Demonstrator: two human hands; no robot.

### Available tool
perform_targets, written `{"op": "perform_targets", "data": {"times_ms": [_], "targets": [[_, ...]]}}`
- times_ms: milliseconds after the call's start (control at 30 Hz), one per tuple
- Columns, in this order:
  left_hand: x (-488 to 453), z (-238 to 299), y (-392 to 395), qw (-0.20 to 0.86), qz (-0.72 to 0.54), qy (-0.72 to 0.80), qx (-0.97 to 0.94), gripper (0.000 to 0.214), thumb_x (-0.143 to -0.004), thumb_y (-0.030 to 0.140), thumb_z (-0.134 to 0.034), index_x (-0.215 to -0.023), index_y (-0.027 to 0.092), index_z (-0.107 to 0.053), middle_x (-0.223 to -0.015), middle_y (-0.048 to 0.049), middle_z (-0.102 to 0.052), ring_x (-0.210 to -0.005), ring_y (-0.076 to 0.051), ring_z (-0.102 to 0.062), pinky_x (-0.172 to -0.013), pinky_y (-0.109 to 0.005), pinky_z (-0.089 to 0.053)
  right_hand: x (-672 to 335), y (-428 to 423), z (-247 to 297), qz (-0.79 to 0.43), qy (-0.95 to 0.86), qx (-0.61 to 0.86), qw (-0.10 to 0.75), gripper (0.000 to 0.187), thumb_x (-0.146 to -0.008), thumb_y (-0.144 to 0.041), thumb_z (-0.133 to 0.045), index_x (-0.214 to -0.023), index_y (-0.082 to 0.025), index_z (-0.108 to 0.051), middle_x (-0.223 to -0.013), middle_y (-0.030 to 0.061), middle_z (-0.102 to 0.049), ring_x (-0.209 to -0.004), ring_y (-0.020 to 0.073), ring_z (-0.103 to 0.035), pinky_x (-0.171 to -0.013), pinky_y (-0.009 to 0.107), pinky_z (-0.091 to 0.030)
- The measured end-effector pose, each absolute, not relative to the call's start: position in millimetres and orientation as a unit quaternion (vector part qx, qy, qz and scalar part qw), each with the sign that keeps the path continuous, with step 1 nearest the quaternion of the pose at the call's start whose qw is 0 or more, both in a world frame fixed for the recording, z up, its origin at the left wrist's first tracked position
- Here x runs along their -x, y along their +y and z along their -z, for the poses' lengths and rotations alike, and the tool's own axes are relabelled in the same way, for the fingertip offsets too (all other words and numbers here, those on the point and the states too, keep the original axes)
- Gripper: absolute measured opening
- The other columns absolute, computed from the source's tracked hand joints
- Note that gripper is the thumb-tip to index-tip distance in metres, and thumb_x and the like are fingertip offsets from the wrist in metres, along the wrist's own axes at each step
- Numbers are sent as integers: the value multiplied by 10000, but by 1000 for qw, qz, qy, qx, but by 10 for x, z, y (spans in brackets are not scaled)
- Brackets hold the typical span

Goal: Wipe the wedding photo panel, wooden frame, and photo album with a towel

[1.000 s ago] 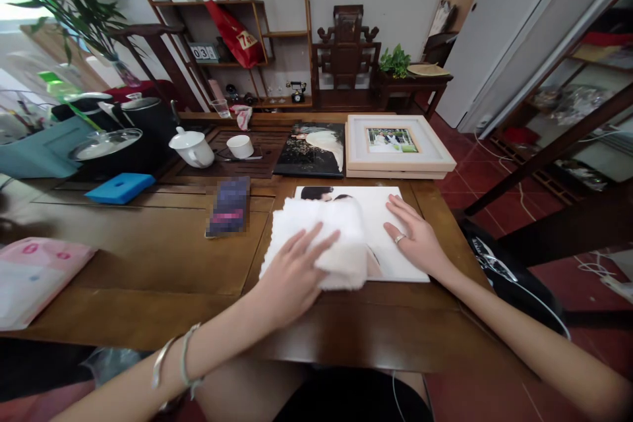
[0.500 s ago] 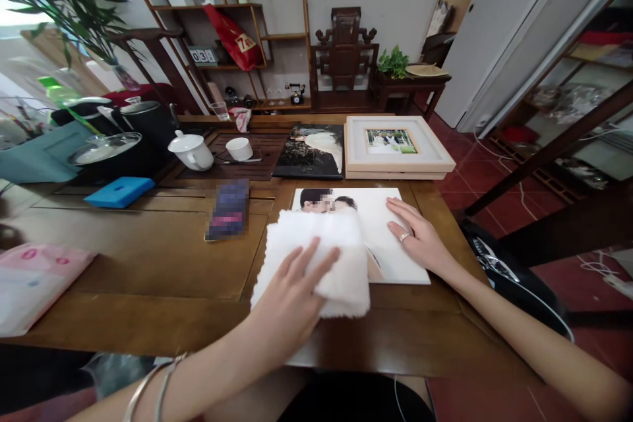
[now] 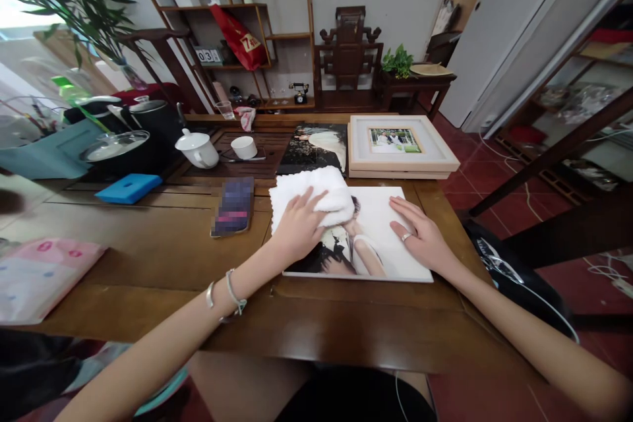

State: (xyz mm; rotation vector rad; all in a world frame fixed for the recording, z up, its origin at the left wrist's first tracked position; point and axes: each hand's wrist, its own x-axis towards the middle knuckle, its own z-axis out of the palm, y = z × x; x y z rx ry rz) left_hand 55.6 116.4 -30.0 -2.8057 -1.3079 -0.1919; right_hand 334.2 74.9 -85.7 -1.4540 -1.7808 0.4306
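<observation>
A white cloth (image 3: 316, 194) lies over the upper left part of a photo panel (image 3: 380, 231) on the wooden table. My left hand (image 3: 299, 224) presses down on the cloth, its fingers bent over the bunched fabric. The panel shows a couple on a white background; the cloth hides part of its upper left. Flat on the panel's right side rests my right hand (image 3: 420, 234), fingers stretched out and holding nothing.
Behind the panel are a dark photo panel (image 3: 314, 145) and stacked pale frames (image 3: 403, 145). To the left lie a phone (image 3: 233, 206), a blue block (image 3: 128, 188) and a pink-and-white packet (image 3: 47, 277). A white teapot (image 3: 198, 148) and cup (image 3: 244, 147) stand farther back.
My left hand has pushed the cloth away from me, from the panel's lower left to its upper left, uncovering the lower picture. My right hand stays in place on the panel.
</observation>
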Motion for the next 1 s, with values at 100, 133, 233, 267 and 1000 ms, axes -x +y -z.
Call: {"op": "perform_targets", "data": {"times_ms": [100,133,233,267,1000], "targets": [[-549,292,852,19,39,-388,921,333,-859,116,-532,-1147,115,-699,-1515,-148,-410,-1418,-425,-292,-1121,-591,-322,-3329,743,860,-175,-697,576,389,439,-909,-367,-522,-1322,-235,-592,-1445,98,-531,-1379,269,-438,-1173,513,-311],[-537,294,677,17,37,-365,930,289,-853,135,-551,-1083,124,-725,-1519,-146,-402,-1414,-438,-291,-1118,-599,-323,-3324,741,862,-175,-697,578,387,442,-908,-361,-521,-1325,-230,-589,-1446,101,-530,-1380,269,-437,-1174,512,-310],[-501,313,143,2,65,-283,957,136,-826,195,-623,-821,184,-758,-1550,-105,-357,-1427,-446,-255,-1119,-615,-310,-3314,736,869,-167,-699,580,384,452,-905,-348,-516,-1330,-210,-582,-1445,114,-529,-1377,269,-440,-1172,515,-312],[-494,320,17,-1,80,-264,961,129,-823,200,-633,-768,195,-750,-1555,-88,-350,-1435,-437,-240,-1124,-608,-307,-3314,735,872,-164,-699,580,384,454,-904,-345,-514,-1332,-207,-580,-1444,116,-530,-1377,270,-441,-1171,517,-314],[-430,250,585,-21,32,-258,965,305,-806,161,-640,-1084,254,-727,-1566,-39,-343,-1467,-367,-198,-1173,-592,-216,-3331,745,875,-157,-708,575,379,452,-913,-352,-514,-1341,-222,-573,-1442,108,-534,-1376,266,-444,-1170,520,-322]]}}
